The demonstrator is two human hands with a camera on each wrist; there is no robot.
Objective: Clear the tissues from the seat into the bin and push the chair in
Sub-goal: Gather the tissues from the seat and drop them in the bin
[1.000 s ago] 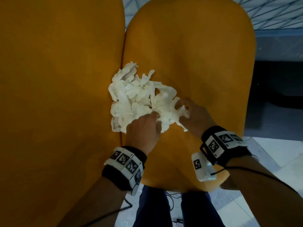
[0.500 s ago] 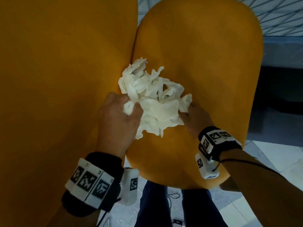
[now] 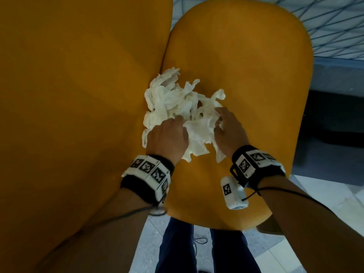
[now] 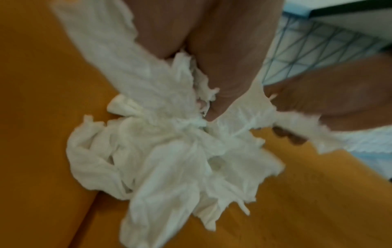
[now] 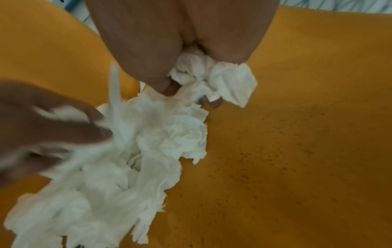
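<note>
The crumpled tissues (image 3: 177, 107), mid-frame on the orange seat (image 3: 246, 75), are clutched by left hand (image 3: 167, 138) and right hand (image 3: 228, 131), fingers curled; binning and chair-pushing remain undone.

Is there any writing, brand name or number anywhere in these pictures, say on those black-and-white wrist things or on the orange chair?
No readable text in any view.
Left wristband: black-and-white square code patterns only, no letters or digits.
Right wristband: the same kind of patterns, no words.
White box hanging under the right wrist: one code square, no legible writing.
Orange seat and tissues: plain, nothing printed that shows.
</note>
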